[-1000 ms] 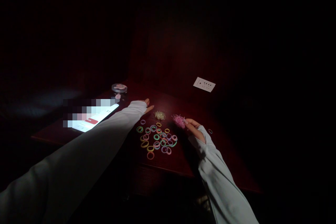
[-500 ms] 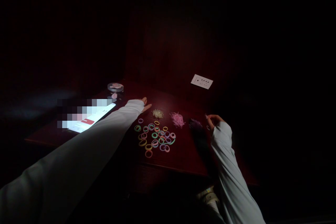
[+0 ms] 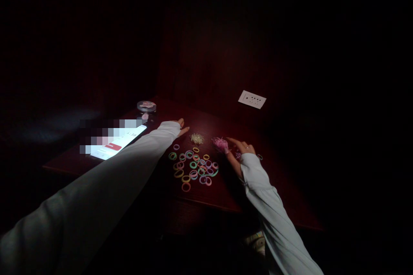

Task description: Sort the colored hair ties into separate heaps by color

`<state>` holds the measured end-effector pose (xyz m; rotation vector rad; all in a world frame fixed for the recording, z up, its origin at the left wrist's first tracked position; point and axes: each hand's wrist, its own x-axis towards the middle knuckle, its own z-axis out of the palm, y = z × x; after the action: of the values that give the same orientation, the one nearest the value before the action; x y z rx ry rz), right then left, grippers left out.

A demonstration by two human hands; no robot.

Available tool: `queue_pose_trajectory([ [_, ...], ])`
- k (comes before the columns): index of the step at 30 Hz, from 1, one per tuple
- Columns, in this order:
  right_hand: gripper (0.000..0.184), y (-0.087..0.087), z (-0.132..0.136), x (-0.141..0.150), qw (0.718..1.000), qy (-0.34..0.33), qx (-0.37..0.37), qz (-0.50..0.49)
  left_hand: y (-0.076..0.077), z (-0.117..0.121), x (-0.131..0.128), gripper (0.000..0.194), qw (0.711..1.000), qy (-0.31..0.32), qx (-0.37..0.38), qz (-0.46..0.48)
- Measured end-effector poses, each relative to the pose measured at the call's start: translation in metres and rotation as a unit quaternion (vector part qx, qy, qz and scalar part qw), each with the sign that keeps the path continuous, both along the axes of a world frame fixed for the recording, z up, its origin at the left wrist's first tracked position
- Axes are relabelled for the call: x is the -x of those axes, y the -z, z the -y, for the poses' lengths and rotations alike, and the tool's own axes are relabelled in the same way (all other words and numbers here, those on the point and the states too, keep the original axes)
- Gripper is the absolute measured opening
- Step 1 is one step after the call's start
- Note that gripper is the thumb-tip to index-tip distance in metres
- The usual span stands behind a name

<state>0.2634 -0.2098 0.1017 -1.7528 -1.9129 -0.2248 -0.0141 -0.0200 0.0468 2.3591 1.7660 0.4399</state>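
My right hand [image 3: 241, 151] reaches over the table, thumb and fingers apart, at the right side of a pink pile of thin small bands [image 3: 220, 143]. Its thumb tip touches or nearly touches the pile. Partly hidden under this hand is a purple pile [image 3: 238, 154]. Resting on the tabletop, my left hand [image 3: 183, 126] has its thumb away from the fingers and nothing visible in it. To its right lies a pale yellow pile of small bands [image 3: 197, 139]. Many coloured hair ties [image 3: 193, 165] are spread nearer to me.
A lit phone [image 3: 120, 142] and a round clear container [image 3: 146, 106] with a pink lid pattern are on the left. One small ring [image 3: 260, 157] lies beyond my right wrist. A white wall socket [image 3: 252, 99] is behind the dark red table [image 3: 206, 203].
My right hand has moved left from beside the purple pile to the pink pile, its fingers spreading. A small ring now lies right of it. My left hand has stayed on the table.
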Motion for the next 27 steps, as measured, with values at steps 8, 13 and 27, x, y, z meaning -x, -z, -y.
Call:
queue_pose_trajectory([
  [8,0.085,0.062,0.018,0.031,0.972,-0.089,0.218,-0.012,0.004,0.002,0.007,0.033,0.998,0.034,-0.027,0.037],
  [13,0.097,0.064,0.022,0.043,0.965,-0.058,0.255,-0.010,0.004,0.001,0.007,0.032,0.999,0.028,-0.025,0.033],
  [27,0.024,0.045,-0.010,0.045,0.985,-0.135,0.040,-0.100,0.002,-0.003,0.001,0.031,1.000,0.011,-0.007,0.014],
])
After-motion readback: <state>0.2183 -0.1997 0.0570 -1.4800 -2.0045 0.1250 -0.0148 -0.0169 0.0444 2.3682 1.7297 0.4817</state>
